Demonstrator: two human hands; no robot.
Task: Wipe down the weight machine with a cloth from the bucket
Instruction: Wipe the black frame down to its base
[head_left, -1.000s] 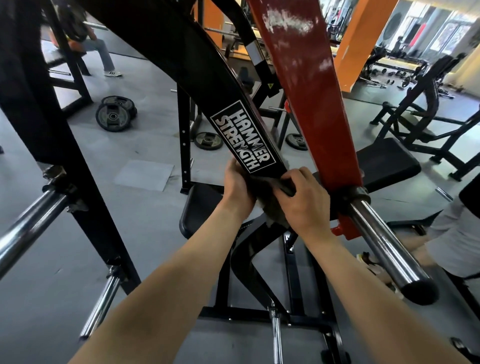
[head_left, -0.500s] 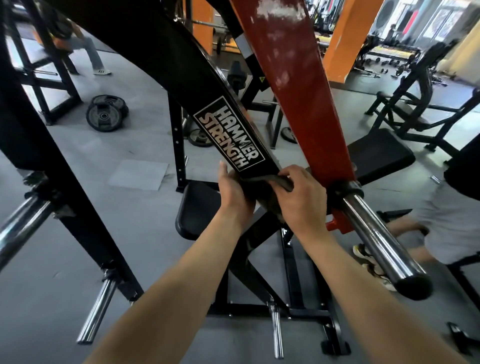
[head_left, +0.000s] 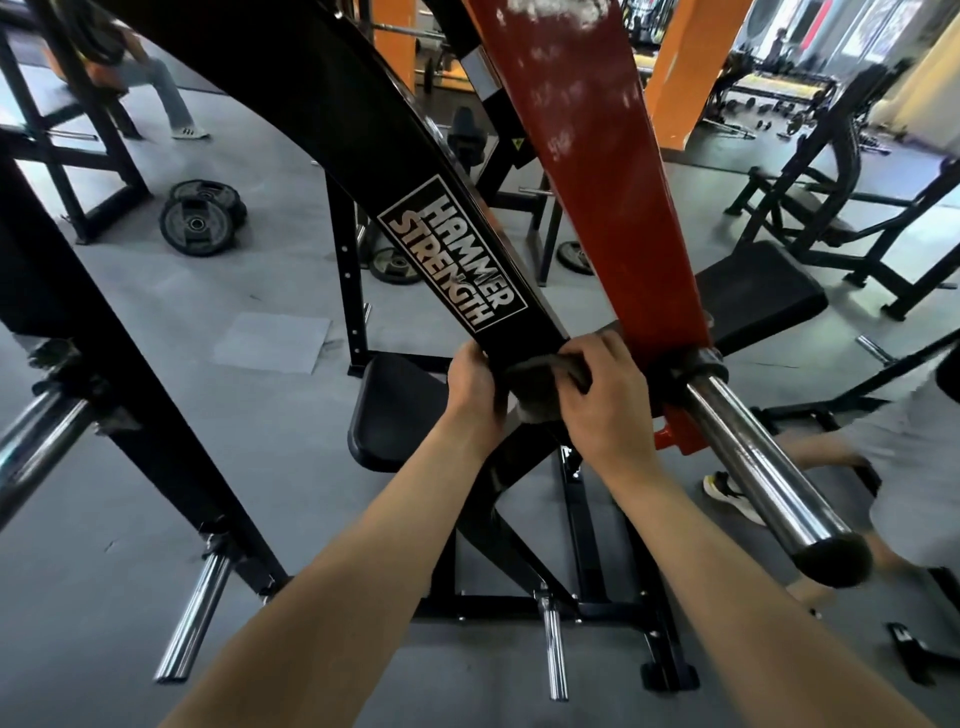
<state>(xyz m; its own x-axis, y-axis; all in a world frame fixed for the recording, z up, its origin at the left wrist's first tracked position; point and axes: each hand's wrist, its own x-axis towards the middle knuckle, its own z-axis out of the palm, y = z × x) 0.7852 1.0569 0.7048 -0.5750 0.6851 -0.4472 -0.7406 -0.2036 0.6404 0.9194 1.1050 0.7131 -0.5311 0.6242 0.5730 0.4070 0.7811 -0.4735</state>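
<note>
Grey cloth (head_left: 540, 382) lies wrapped across the black machine arm (head_left: 332, 119) just below its Hammer Strength label (head_left: 452, 252). The arm's long axis slants from upper left down to centre. The left hand (head_left: 470, 387) and right hand (head_left: 605, 400) clamp curled fingers on the cloth from either side. A red arm (head_left: 597, 182) with a chrome sleeve (head_left: 753, 457) stands just right.

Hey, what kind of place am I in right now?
Almost certainly a gym: a black machine arm labelled Hammer Strength, weight plates lying on the floor, and a padded bench nearby.
</note>
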